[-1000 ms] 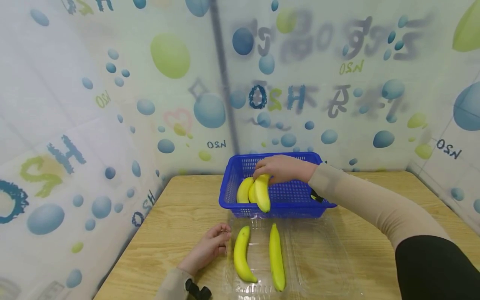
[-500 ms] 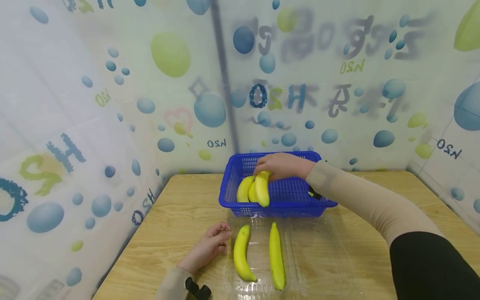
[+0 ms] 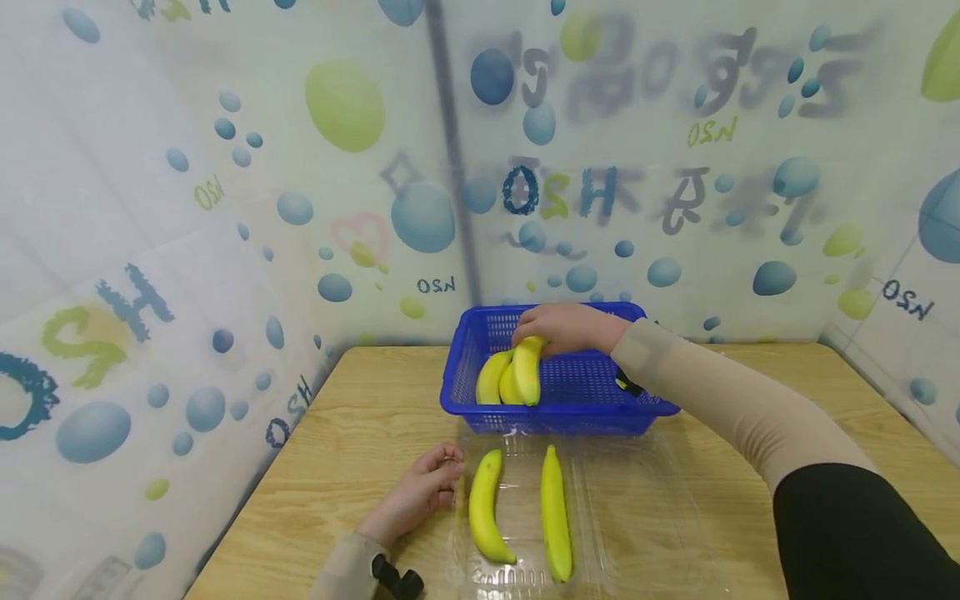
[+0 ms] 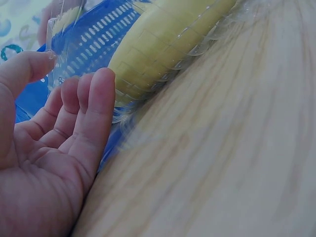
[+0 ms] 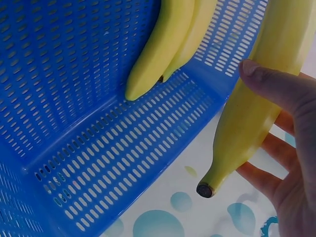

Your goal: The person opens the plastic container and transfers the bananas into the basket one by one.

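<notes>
My right hand point(image 3: 566, 327) grips a yellow banana point(image 5: 247, 118) near its upper end, over the left part of a blue plastic basket point(image 3: 570, 412). In the right wrist view the thumb lies on one side of the peel and the fingers behind it. Two more bananas point(image 5: 165, 49) lie in the basket beside it. A clear plastic container point(image 3: 637, 525) sits in front, with a curved banana point(image 3: 486, 508) at its left and a straighter banana point(image 3: 555, 517) further right. Alongside the container's left edge my left hand point(image 3: 416, 496) rests with loosely bent fingers, thumb tip right at the clear rim.
The basket stands at the back of a wooden table point(image 3: 382, 383), close to a patterned wall covering point(image 3: 375, 208). The container's right section point(image 3: 630, 492) shows bare plastic over the wood. Small dark devices are strapped to both wrists.
The held banana has shifted slightly up and back, its lower end now behind the basket's front rim rather than overlapping it. The left hand stays put. The head view has shifted slightly.
</notes>
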`<state>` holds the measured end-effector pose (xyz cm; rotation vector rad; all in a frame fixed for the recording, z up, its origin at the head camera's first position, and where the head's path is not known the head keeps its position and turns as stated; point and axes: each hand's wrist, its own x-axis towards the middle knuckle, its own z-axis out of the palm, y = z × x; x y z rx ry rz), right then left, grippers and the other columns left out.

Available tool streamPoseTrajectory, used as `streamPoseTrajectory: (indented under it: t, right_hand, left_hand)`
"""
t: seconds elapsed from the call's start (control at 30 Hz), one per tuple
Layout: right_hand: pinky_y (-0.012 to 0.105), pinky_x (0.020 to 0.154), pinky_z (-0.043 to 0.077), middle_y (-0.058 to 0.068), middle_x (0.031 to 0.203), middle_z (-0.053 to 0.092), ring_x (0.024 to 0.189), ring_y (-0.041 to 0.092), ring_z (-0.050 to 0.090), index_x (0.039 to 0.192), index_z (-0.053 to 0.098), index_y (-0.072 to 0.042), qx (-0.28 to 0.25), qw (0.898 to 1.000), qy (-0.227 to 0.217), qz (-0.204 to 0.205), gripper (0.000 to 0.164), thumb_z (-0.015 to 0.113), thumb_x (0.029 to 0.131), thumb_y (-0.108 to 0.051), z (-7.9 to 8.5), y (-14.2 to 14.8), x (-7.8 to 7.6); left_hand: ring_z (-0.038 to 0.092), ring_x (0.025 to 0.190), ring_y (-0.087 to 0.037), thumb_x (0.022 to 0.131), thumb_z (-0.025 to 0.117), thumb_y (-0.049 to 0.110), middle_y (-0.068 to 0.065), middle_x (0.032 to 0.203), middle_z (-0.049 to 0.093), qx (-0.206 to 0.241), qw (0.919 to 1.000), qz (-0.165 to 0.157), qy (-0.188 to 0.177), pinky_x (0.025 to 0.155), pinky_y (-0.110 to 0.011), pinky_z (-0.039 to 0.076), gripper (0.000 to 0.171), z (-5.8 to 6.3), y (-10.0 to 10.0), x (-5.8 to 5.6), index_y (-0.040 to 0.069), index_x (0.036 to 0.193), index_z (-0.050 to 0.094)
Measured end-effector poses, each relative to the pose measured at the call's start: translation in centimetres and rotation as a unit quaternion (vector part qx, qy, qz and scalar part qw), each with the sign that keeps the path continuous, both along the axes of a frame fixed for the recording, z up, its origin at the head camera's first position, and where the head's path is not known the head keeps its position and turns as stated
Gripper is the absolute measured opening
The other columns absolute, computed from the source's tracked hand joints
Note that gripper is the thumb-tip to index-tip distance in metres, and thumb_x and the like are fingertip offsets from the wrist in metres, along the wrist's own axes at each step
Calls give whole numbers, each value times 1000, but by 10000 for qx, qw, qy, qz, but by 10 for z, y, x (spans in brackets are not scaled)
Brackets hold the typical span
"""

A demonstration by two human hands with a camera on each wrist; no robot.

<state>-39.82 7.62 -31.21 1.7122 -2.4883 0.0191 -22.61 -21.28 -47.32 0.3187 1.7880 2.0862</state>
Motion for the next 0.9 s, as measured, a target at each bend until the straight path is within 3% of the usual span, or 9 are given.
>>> streamPoseTrajectory:
  t: [0.43,0.9]
  right_hand:
    - [37,87,51,2,108,65,96,21,61,116,69,-15,103,9997,150,-131,34,77,84,-16,-11,2,-13]
    - [34,87,51,-1,105,63,93,18,59,113,69,-20,290,9992,95,-254,31,77,84,-17,-29,-3,-29]
  left_hand:
    - [50,70,-8,97,54,11,1,85,49,-170,9998,80,13,62,-22,48,19,0,0,0,3,111,44]
    - [49,70,-8,97,54,11,1,86,49,-130,9999,46,61,61,-22,47,18,-1,0,0,5,110,44]
